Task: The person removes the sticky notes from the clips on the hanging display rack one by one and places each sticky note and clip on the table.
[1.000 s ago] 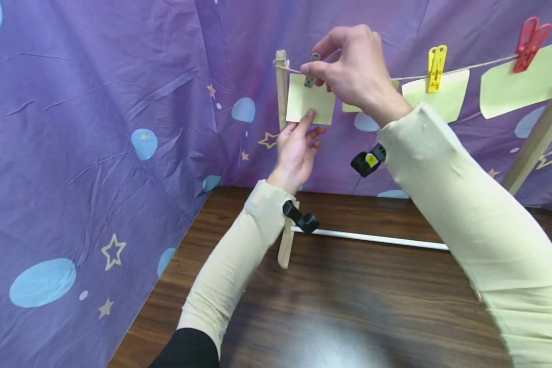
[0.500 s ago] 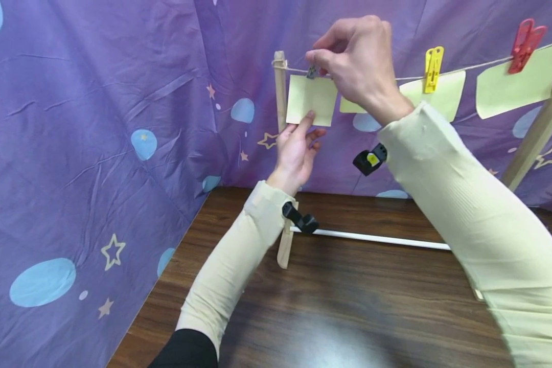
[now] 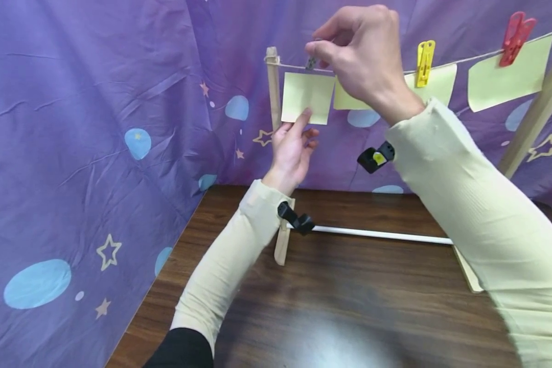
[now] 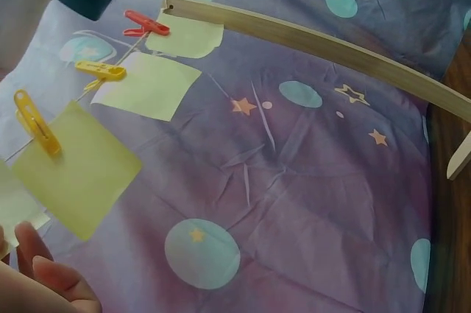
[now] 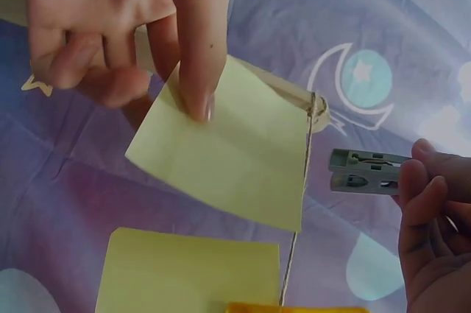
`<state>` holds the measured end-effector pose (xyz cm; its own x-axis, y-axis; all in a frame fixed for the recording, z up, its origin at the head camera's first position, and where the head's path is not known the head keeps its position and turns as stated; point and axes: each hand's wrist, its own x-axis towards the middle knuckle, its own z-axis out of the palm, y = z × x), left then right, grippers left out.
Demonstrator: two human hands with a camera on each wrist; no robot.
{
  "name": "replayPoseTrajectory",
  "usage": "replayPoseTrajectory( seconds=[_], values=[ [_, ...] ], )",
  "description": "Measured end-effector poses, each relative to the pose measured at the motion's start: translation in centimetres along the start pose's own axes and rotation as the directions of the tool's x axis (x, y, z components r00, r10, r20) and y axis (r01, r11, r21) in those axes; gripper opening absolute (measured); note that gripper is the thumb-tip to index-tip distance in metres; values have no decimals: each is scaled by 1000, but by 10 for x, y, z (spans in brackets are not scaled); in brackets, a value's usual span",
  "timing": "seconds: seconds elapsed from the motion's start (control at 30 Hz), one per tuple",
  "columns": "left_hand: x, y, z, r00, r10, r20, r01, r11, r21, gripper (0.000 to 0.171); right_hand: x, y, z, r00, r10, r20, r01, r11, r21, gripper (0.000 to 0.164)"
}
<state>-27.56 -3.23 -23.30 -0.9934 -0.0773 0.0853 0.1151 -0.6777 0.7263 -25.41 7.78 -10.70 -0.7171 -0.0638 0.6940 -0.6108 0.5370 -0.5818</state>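
My left hand (image 3: 292, 151) pinches the lower edge of a yellow paper square (image 3: 307, 94), thumb in front. The square's top edge lies along the string (image 5: 307, 155) near its left end, as the right wrist view shows. Up and to the right, my right hand (image 3: 363, 53) pinches a grey clothespin (image 5: 364, 171) by its handle end. That clothespin is off the paper, with a gap between its tip and the string in the right wrist view. A second yellow paper (image 5: 191, 272) hangs just beside the held one, under a yellow clothespin (image 4: 37, 123).
More papers hang along the string, one under another yellow clothespin (image 3: 425, 64) and one under a red clothespin (image 3: 516, 40). Wooden posts (image 3: 274, 89) hold the string, joined low down by a white rod (image 3: 377, 234). The frame stands on a brown table (image 3: 349, 296) before a purple cloth.
The grey clothespin was over the paper's top edge; my right hand has drawn it up and off. My left hand keeps its pinch on the paper. The view has shifted slightly.
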Motion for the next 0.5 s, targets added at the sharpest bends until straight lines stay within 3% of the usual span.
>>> replayPoseTrajectory(
  seconds=[0.23, 0.5],
  values=[
    [-5, 1, -2, 999, 28, 22, -30, 998, 62, 19, -13, 3, -10, 998, -51, -40, 52, 999, 13, 22],
    [-17, 0, -11, 986, 124, 108, -142, 971, 190, 14, -31, 9, -20, 994, -89, -59, 92, 995, 45, 23]
  ],
)
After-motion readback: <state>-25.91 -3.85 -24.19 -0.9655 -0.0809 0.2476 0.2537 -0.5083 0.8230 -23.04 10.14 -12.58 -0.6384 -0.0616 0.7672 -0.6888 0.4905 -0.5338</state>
